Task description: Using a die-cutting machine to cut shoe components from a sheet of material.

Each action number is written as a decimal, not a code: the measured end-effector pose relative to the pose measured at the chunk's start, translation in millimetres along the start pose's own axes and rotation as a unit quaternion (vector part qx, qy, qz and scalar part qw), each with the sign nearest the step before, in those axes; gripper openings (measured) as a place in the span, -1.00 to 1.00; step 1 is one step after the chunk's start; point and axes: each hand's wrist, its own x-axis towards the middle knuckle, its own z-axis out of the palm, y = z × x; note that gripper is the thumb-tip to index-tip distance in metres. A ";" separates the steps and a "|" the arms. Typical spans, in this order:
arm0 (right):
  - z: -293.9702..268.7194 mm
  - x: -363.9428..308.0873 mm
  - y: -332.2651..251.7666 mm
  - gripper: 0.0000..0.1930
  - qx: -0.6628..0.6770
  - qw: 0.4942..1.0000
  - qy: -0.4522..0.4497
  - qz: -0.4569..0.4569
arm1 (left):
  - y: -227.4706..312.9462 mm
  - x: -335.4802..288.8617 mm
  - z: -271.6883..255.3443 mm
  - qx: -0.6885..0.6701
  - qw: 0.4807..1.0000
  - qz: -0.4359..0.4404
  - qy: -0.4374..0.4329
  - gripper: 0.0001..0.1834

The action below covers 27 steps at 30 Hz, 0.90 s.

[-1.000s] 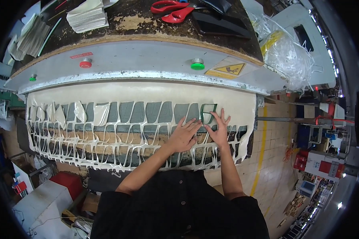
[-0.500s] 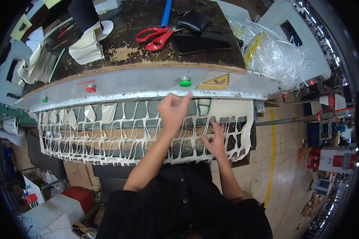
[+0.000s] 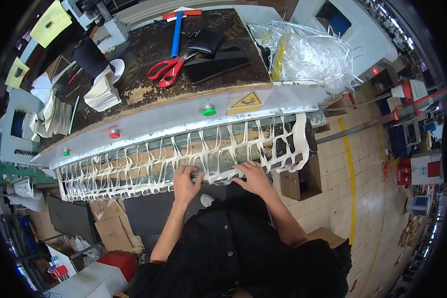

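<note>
A cream-coloured sheet cut through with many holes (image 3: pixel 203 155), now a web of thin strips, lies over the worn bed of a press. At its near edge, my left hand (image 3: pixel 186 185) has its fingers curled over the strips, with the thumb on the near side. Farther right along that edge, my right hand (image 3: pixel 256 179) grips the web in the same way. Strips are bunched between the two hands. The sheet's solid right border (image 3: pixel 301 136) hangs at the bed's right end.
Above the bed runs a grey press beam (image 3: pixel 156 118) with a green button (image 3: pixel 209 110) and a red button (image 3: pixel 114 134). On its top lie red-handled scissors (image 3: pixel 166 72), a blue-handled hammer (image 3: pixel 177 37), a black phone (image 3: pixel 217 65) and a black wallet (image 3: pixel 205 41). Clear plastic scraps (image 3: pixel 315 62) are piled right.
Both hands have come down toward me and closed on the web's near edge. The green cutting die and the loose cut pieces by the beam are out of sight. The view has turned slightly.
</note>
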 end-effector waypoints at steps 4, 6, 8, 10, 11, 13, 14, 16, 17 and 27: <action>3.6 -9.3 -7.9 -0.48 -0.013 1.000 0.003 0.007 | -2.3 -19.1 -9.9 0.102 0.990 0.004 -0.092 -0.60; 4.2 -14.1 -9.5 -0.48 -0.010 1.000 0.014 -0.007 | 0.9 -30.5 -10.7 0.122 0.987 0.030 -0.100 -0.56; 5.4 -7.1 -13.8 -0.47 -0.045 0.999 0.013 0.014 | 0.2 -28.1 -13.2 0.140 0.982 0.062 -0.108 -0.53; 13.7 2.0 -12.8 -0.50 -0.047 0.998 0.019 0.030 | -6.0 -26.4 -10.3 0.143 0.982 0.058 -0.112 -0.53; 14.6 4.6 -12.7 -0.52 -0.054 0.998 0.018 0.038 | -7.7 -26.0 -9.4 0.141 0.983 0.060 -0.103 -0.53; 16.8 7.3 -12.1 -0.58 -0.056 0.997 0.023 0.047 | -8.9 -23.7 -8.9 0.141 0.984 0.058 -0.097 -0.51; 17.8 5.5 -11.8 -0.58 -0.056 0.997 0.020 0.049 | -8.0 -24.4 -10.2 0.139 0.984 0.057 -0.099 -0.51; 19.2 8.6 -8.3 -0.57 -0.061 0.997 0.020 0.046 | -9.3 -20.4 -10.9 0.150 0.981 0.041 -0.115 -0.51; 21.1 6.6 -7.5 -0.56 -0.057 0.997 0.011 0.046 | -10.9 -23.4 -10.4 0.143 0.982 0.043 -0.113 -0.50; -25.9 32.2 33.7 -0.33 0.113 0.967 -0.051 0.221 | 7.4 -8.5 -8.0 0.099 0.987 0.082 -0.098 -0.66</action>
